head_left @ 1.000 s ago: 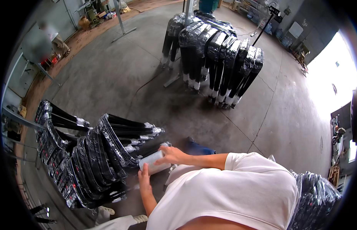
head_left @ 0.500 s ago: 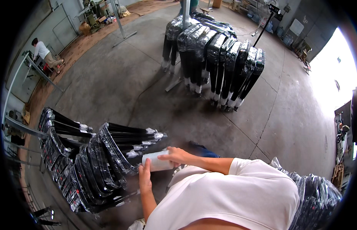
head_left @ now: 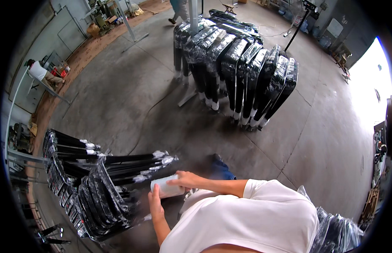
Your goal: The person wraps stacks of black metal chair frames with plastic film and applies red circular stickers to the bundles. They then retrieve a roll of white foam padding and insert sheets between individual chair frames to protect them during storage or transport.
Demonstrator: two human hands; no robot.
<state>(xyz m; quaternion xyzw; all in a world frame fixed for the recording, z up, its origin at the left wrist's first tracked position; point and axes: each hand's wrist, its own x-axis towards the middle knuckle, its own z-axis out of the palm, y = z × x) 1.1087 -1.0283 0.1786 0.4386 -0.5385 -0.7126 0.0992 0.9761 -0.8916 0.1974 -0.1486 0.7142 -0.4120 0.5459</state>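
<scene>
Both my hands are on a roll of clear stretch film [head_left: 165, 188], held in front of my body. My left hand [head_left: 155, 204] grips its near left end, thumb up along the side. From the right, my right hand [head_left: 184, 178] has its fingers wrapped over the other end. Just left of the roll stands a row of black frames [head_left: 101, 202] with legs, bundled in shiny clear film, their film-wrapped leg tips [head_left: 161, 159] pointing toward the roll. Whether film runs from the roll to them is hard to make out.
A second group of film-wrapped black frames [head_left: 242, 63] stands ahead on the concrete floor [head_left: 284, 126]. More wrapped goods [head_left: 335, 230] are behind me at right. One person [head_left: 44, 71] bends at the left wall; another [head_left: 179, 10] is at the top. A metal post [head_left: 193, 17] rises ahead.
My hands and the roll have shifted slightly left and down in view, still gripping. The person at left is bent lower; the person at the top shows more, legs in stride.
</scene>
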